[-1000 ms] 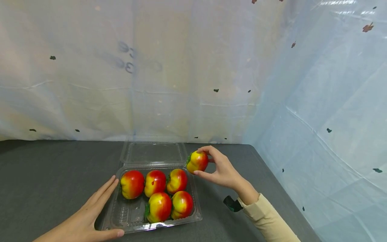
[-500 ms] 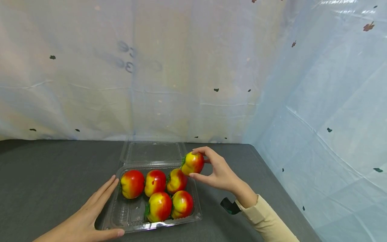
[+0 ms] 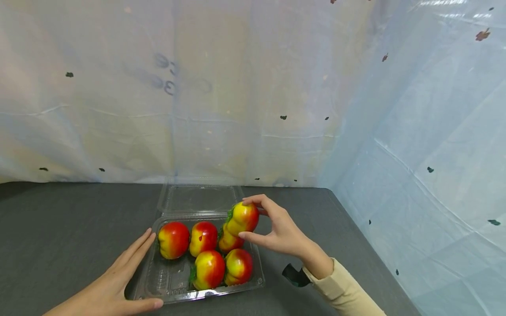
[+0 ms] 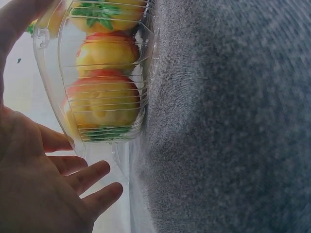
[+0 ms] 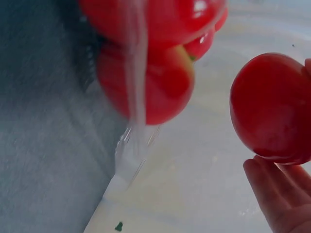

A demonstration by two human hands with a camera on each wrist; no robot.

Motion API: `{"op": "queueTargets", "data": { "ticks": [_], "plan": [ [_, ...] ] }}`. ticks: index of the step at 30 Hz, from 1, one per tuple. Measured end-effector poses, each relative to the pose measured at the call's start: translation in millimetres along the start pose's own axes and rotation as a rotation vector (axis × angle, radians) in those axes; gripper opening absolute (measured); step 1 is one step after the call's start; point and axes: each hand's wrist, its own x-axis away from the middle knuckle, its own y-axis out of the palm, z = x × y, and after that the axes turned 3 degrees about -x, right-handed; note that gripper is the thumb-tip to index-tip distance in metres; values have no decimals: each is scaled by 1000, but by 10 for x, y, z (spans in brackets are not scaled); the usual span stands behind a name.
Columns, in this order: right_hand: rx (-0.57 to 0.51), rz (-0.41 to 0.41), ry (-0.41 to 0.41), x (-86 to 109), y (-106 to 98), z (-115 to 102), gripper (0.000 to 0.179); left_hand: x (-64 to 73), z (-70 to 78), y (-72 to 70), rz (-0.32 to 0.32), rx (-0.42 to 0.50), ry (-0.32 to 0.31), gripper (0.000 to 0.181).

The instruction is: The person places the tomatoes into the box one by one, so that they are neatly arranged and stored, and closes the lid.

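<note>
A clear plastic clamshell box (image 3: 166, 287) lies on the dark table with its lid (image 3: 201, 199) folded back. Several glossy red-and-yellow fruits (image 3: 208, 270), shaped like persimmons with green leafy tops, sit in its base. My right hand (image 3: 284, 232) holds one more such fruit (image 3: 244, 217) between thumb and fingers, above the back right of the box. In the head view it partly covers a fruit (image 3: 229, 242) below; the right wrist view shows the held fruit (image 5: 272, 108) apart from the others. My left hand (image 3: 114, 281), fingers extended, rests along the box's left side.
Grey fabric covers the table (image 3: 71, 224). Pale plastic sheeting (image 3: 221, 96) hangs behind it and along the right side. A dark strap piece (image 3: 295, 275) shows by the right wrist, next to the beige sleeve (image 3: 344, 287).
My right hand has moved left and slightly down with the fruit, from beyond the box's right edge to above a fruit inside. The left hand and box look unchanged.
</note>
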Motion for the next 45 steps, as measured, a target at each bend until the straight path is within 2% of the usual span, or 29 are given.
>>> {"op": "queueTargets", "data": {
  "ticks": [11,29,34,40,45],
  "plan": [
    [-49,-47,-47,-32,151,-136,54,-2,9,-11,3,0,33,112],
    [-181,-159,-33,-125,381,-290,55,14,15,-7,-6,1,-9,114],
    [-145,-185,-55,-161,428,-321,55,10,44,-18,-11,22,-12,113],
    [-120,-224,-80,-229,501,-350,56,9,41,-19,15,10,27,115],
    [-101,-275,-106,-273,566,-369,55,0,39,-22,-2,9,20,114]
  ]
}}
